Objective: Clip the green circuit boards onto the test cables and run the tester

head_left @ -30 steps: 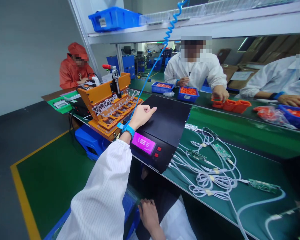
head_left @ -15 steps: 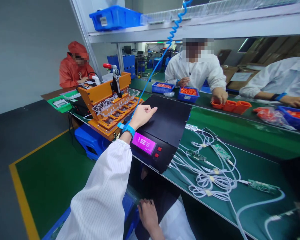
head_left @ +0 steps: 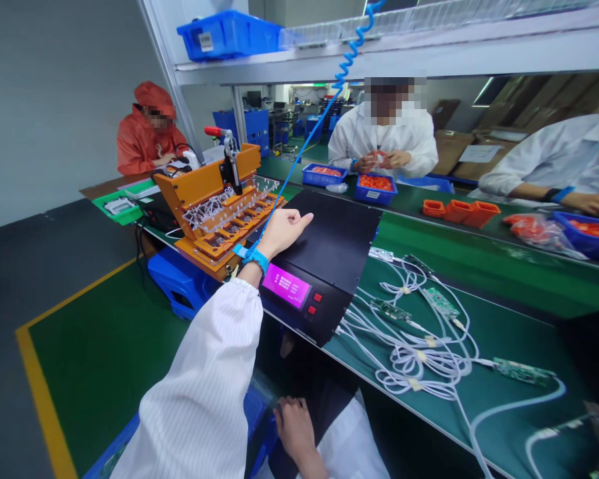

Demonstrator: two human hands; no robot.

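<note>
My left hand (head_left: pixel 285 229), with a blue wrist strap (head_left: pixel 253 258) and cord, rests at the black box (head_left: pixel 329 233). Its fingers are curled in, the thumb points out to the right, and no object shows in it. Below the table edge, my right hand (head_left: pixel 296 426) lies on my lap with loosely bent fingers and holds nothing. The box has a lit magenta screen (head_left: pixel 287 287) and red buttons. Left of it stands an orange fixture (head_left: pixel 209 176) with a red-handled clamp. White cables (head_left: pixel 419 359) and green circuit boards (head_left: pixel 524 372) lie to the right.
Across the table, a person in white (head_left: pixel 384 133) sits behind blue bins of orange parts (head_left: pixel 375 183). Orange trays (head_left: pixel 462 211) stand nearby. Another person's sleeve (head_left: pixel 544 150) is at right, and a person in red (head_left: pixel 147 133) sits far left. A shelf (head_left: pixel 299 70) crosses above.
The person opposite has drawn a hand back from the orange trays and now has both hands together at an orange piece. My two hands have stayed where they were.
</note>
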